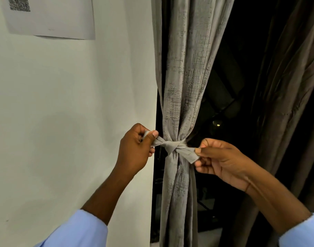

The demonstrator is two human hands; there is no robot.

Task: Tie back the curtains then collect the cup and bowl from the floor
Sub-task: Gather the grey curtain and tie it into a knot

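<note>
A grey textured curtain [184, 72] hangs gathered into a narrow bundle beside the white wall. A matching grey tie-back [172, 145] wraps around it at mid height, crossed into a knot at the front. My left hand [136, 148] pinches the tie-back's left end, just left of the curtain. My right hand [222, 159] pinches the right end, just right of the bundle. Both ends are stretched sideways away from the knot. The cup and the bowl are not in view.
A white wall [63, 113] fills the left half, with a sheet of paper [51, 16] stuck high on it. Behind the curtain is a dark window [229, 104]. A second, brownish curtain [292, 86] hangs loose at the right.
</note>
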